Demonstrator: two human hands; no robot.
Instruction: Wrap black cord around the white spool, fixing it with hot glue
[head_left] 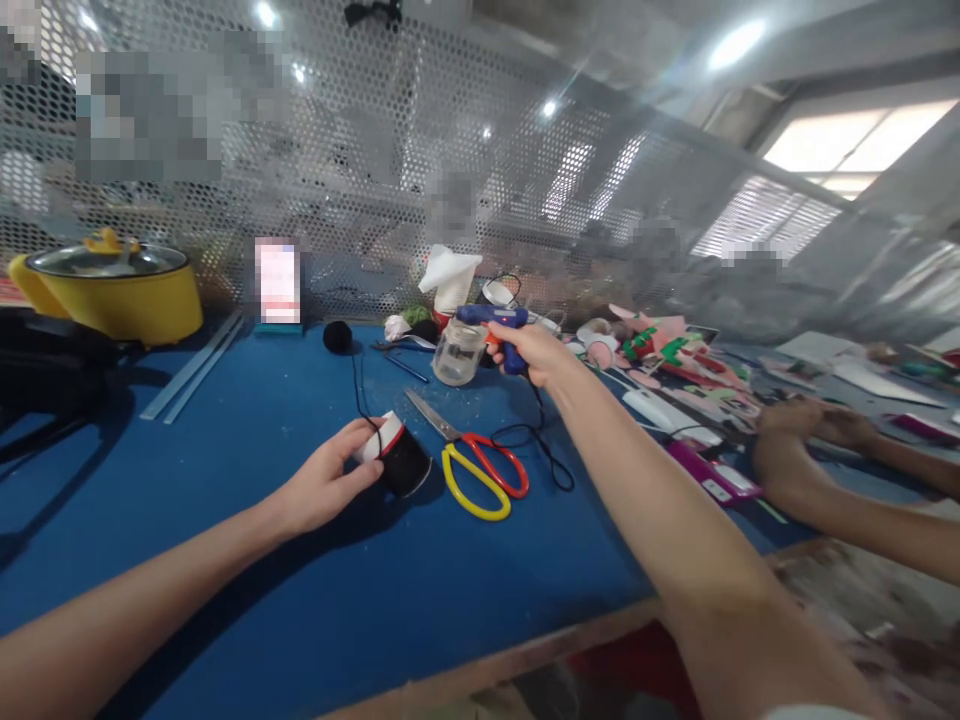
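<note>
My left hand [334, 480] is closed round a cup [405, 462] tilted on its side, its wall mostly wound with black yarn and a white and red band left showing. A strand runs from the cup to a small black yarn ball [337, 338] farther back. My right hand [536, 352] grips a blue glue gun [491, 317] with an orange trigger, its nozzle pointing left above a glass jar [458, 352]. Between my hands lie scissors [472, 460] with one yellow and one red handle, blades pointing away to the left.
A yellow pot [120, 295] with a glass lid and clear strips [193, 368] stand at left, near a lit phone [277, 282]. Mesh backs the blue table [300, 610]. Craft scraps [675, 350], a purple device [712, 473] and another person's hands [795, 430] are at right.
</note>
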